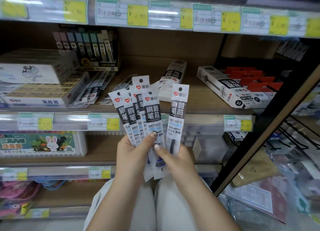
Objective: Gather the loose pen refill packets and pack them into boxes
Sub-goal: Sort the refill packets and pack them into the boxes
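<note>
Head view. The left hand [131, 153] holds a fan of pen refill packets [141, 113] by their lower ends, thumb pressed across the front. The right hand [174, 159] pinches a single packet [177, 116] just beside the fan, apart from it at the top.

Progress, as judged: gathering is under way, packing not begun. More loose packets [97, 90] lie on the wooden shelf [195, 99]. A white refill box [220, 85] lies on its side to the right; another box [174, 71] lies behind the fan.

Setting: shop shelving with price labels [112, 124] along the edges.
</note>
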`<state>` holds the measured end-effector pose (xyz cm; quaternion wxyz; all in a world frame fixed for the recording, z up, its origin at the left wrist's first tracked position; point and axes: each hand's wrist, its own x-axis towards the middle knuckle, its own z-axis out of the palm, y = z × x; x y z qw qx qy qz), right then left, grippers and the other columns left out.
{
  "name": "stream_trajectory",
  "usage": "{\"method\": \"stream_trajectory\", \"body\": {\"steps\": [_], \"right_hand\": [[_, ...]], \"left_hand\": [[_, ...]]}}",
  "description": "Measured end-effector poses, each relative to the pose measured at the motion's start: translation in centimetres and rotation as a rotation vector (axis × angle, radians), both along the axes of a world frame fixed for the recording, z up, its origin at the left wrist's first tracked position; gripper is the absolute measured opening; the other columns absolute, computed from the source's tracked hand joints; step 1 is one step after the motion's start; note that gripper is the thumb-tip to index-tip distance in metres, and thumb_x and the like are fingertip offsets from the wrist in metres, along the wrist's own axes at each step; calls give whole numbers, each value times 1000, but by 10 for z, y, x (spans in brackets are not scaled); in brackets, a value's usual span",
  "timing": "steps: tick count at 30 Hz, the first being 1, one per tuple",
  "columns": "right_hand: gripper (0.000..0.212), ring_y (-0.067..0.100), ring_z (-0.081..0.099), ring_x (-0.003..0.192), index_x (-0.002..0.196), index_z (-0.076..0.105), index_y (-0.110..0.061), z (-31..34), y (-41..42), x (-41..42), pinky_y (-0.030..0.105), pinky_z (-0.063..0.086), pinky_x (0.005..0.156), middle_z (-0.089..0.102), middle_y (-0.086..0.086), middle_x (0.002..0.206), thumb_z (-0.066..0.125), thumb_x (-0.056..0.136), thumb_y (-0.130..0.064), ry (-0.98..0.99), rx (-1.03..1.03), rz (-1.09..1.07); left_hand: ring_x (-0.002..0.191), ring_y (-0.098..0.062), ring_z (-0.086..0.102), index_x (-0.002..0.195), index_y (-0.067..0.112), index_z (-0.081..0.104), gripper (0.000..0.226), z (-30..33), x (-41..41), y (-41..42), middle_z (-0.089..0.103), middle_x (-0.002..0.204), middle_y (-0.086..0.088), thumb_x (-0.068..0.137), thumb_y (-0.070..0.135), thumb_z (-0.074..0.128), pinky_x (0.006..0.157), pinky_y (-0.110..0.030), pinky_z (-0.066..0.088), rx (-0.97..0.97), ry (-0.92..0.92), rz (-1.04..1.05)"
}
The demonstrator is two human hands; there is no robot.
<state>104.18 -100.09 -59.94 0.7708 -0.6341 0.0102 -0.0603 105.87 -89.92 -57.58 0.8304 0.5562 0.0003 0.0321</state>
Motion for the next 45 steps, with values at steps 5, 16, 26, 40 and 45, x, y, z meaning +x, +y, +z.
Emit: {"method": "stream_trajectory", "body": {"steps": [5, 16, 26, 40, 45], "right_hand": [[23, 18, 68, 66, 72, 68, -20, 16, -4, 11, 36, 56, 65, 70, 3, 69, 52, 89, -24, 8, -157, -153], [40, 26, 55, 80, 128, 29, -10, 126, 11, 70, 31, 40, 62, 53, 4, 91, 36, 91, -25, 90, -1131, -36], [53, 31, 36, 123, 129, 36, -13, 127, 34, 104, 38, 38, 85, 36, 9, 131, 62, 85, -27, 145, -1430, -122], [11, 28, 64, 104, 96, 68, -16, 100, 1, 65, 45, 48, 97, 69, 13, 107, 61, 88, -14, 52, -16, 182], [12, 27, 65, 96, 93, 68, -12, 100, -14, 57, 42, 51, 91, 70, 10, 96, 58, 88, -5, 30, 22, 170]], "left_hand": [[77, -15, 72, 87, 18, 68, 20, 15, 8, 14, 75, 85, 0, 85, 0, 60, 64, -31, 57, -12, -6, 64], [68, -11, 72, 89, 18, 66, 13, 31, 17, 46, 75, 77, 4, 87, 6, 60, 51, -25, 54, 14, 31, 129], [73, -16, 72, 86, 20, 67, 11, 46, 37, 49, 75, 81, 2, 86, 9, 64, 61, -31, 55, 134, 15, 97], [75, -21, 70, 87, 9, 68, 16, 67, 43, 19, 74, 84, -10, 85, -3, 58, 64, -30, 56, 167, -107, -345], [71, -18, 70, 86, 9, 67, 14, 71, 45, 6, 73, 78, -7, 84, -3, 59, 61, -27, 55, 230, -74, -469]]}}
